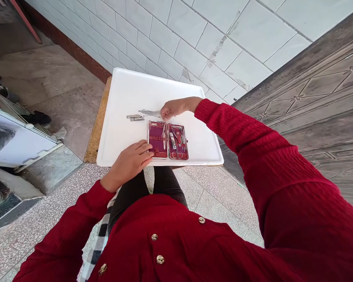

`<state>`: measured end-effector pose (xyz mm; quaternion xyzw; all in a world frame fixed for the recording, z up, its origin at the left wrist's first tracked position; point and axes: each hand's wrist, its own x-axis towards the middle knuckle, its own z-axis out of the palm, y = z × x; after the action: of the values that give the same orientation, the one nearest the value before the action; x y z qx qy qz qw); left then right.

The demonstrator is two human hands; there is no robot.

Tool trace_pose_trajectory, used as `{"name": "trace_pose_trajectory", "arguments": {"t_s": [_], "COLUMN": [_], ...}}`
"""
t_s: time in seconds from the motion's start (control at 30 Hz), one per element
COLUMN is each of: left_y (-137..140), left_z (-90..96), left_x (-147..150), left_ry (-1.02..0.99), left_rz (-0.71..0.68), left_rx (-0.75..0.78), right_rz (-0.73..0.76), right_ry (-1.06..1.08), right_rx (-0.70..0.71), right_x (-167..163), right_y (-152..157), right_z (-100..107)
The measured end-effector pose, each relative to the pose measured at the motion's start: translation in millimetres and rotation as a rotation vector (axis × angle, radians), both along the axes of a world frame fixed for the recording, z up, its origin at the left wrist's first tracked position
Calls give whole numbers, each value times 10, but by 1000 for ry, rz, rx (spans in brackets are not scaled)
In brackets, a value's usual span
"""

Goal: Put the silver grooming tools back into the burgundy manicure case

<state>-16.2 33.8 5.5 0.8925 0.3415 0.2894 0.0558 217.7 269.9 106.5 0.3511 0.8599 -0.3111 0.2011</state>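
A dark-red manicure case (158,150) lies unfolded on a white tray (126,147). My left hand (132,158) grips its left edge, with the fingertips over the rim. Just beyond the case's hinge, my right hand (171,109) is closed in a pinch; what its fingertips hold is hidden. Directly below them, a slim silver tool (164,141) stretches along the left half, beside a row of elastic loops. Nail clippers (172,140) and small scissors (177,154) sit in the right half. Several thin metal tools (150,112) lie loose left of my right hand, near small flat clippers (135,117).
The tray rests on a wooden table (96,135), against a white tiled wall (164,31). On the right stands a grey patterned metal door (306,113). A white cabinet-like object (20,141) stands at the left, on the floor (59,86).
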Motion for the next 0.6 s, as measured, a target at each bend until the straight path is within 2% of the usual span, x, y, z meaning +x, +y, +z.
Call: {"name": "trace_pose_trajectory", "arguments": {"t_s": [0.17, 0.33, 0.5, 0.6], "left_y": [-1, -10, -17, -16], "left_z": [14, 25, 31, 30], "left_x": [0, 6, 7, 8], "left_ry": [13, 7, -9, 2], "left_rz": [0, 7, 1, 5], "left_rx": [19, 33, 9, 14], "right_rz": [-196, -330, -530, -560], "right_ry": [150, 312, 336, 265], "right_rx": [18, 44, 107, 167], "right_x": [19, -138, -299, -311], "right_y": [81, 111, -28, -160], "right_z": [103, 164, 65, -44]}}
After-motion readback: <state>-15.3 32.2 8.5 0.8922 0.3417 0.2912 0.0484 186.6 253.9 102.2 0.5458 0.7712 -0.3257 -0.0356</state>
